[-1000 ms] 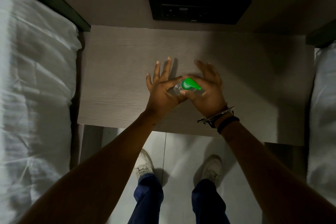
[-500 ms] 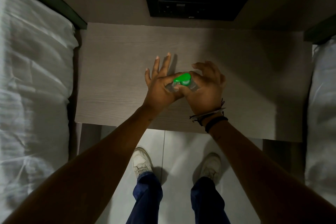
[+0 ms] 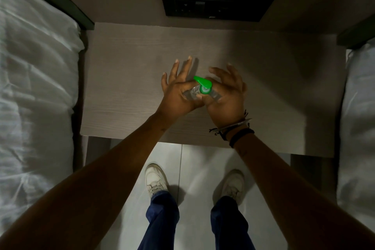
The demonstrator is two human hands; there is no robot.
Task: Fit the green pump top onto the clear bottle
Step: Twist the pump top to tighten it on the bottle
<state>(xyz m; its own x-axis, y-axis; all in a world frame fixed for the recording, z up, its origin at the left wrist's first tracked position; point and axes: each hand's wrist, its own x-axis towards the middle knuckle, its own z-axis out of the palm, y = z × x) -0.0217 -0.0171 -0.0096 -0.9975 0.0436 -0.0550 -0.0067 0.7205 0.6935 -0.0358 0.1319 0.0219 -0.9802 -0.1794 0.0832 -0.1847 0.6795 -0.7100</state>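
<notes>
A small clear bottle (image 3: 192, 94) stands on the wooden bedside table (image 3: 125, 79), with the green pump top (image 3: 203, 85) sitting on its neck, nozzle pointing up-left. My left hand (image 3: 178, 91) holds the bottle's left side with thumb and palm, its other fingers spread outward. My right hand (image 3: 225, 95) pinches the green collar between thumb and forefinger, the remaining fingers fanned above it. Most of the bottle's body is hidden between my palms.
White bedding (image 3: 34, 91) lies along the left, and more bedding (image 3: 357, 117) along the right. A dark socket panel (image 3: 217, 5) is set in the wall behind the table. My shoes (image 3: 155, 180) stand on a pale tiled floor below the table's front edge.
The green nozzle has turned from pointing right to pointing up-left. My right hand's fingers have opened out again after curling over the top.
</notes>
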